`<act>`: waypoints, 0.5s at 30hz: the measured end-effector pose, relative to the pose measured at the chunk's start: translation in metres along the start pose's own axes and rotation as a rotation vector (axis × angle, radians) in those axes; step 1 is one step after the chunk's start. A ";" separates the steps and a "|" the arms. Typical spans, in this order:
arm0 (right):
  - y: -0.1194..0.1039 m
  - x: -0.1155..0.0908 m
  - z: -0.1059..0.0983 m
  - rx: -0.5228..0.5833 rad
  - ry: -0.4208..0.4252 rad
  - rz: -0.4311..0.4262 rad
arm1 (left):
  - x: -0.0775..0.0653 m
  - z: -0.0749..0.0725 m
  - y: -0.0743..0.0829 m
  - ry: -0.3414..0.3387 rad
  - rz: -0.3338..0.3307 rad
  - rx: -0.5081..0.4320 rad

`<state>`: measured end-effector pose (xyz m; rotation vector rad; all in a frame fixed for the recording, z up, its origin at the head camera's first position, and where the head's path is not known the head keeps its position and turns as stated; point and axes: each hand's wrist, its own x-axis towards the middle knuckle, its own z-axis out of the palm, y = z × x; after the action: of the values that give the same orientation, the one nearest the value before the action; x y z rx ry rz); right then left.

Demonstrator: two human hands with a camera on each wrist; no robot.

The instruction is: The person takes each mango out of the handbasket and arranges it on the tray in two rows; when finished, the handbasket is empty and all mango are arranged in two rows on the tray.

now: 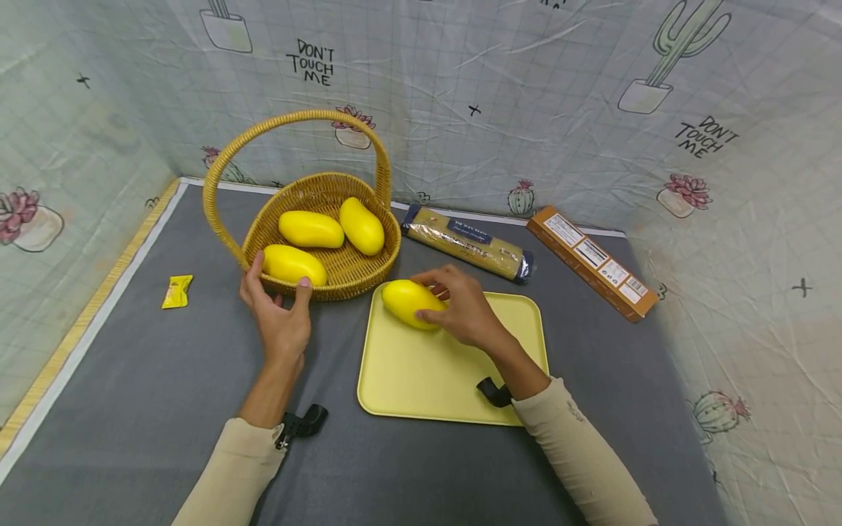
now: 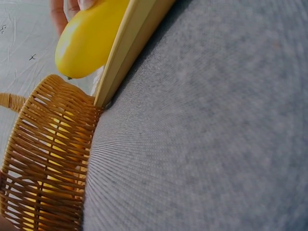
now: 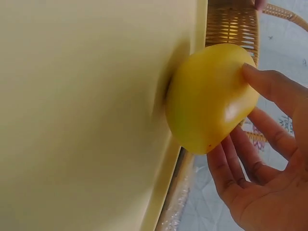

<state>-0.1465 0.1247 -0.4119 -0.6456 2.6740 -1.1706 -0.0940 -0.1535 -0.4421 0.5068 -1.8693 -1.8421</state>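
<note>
Held fruit: a yellow mango-like fruit point(image 1: 408, 301), over the far left corner of the tray; whether its underside touches the tray I cannot tell.
Right hand: reaching in from the near right, this hand point(image 1: 465, 310) pinches the fruit's right end between thumb and fingers, the wrist slanting down to a beige sleeve point(image 1: 585, 453).
Tray: a pale yellow tray point(image 1: 427, 376), its near right part covered by the forearm and a black wrist device point(image 1: 493, 392).
Basket: a wicker basket point(image 1: 345, 292) with a tall hoop handle, just left of the tray's far corner.
Left hand: coming from the near side, this hand point(image 1: 279, 318) grips the basket's near left rim, thumb and fingers set apart; some fingers are hard to make out behind the wicker.
Basket fruit: three more, one at far left point(image 1: 311, 229), one at right point(image 1: 363, 226), one at near left point(image 1: 294, 264), the last partly behind the rim.
Far side: a long clear packet point(image 1: 467, 243) with dark blue ends, its print too small to read, and right of it a brown carton point(image 1: 592, 263).
Left side: a small yellow sachet point(image 1: 177, 291) on the grey table point(image 1: 342, 475).
Wrist views: the left shows only slivers of its own hand at the edge; the right cuts off part of the palm.
</note>
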 end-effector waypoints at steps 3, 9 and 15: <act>0.001 0.003 0.001 -0.001 -0.016 0.004 | 0.004 -0.001 -0.010 0.001 0.006 0.010; 0.002 0.008 0.004 -0.026 -0.019 -0.038 | -0.001 0.000 -0.001 0.001 0.009 -0.006; 0.003 0.009 0.005 -0.113 -0.051 -0.072 | -0.007 0.002 0.012 -0.002 0.008 -0.029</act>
<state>-0.1543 0.1192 -0.4174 -0.7838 2.7101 -1.0108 -0.0886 -0.1470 -0.4304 0.4869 -1.8398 -1.8624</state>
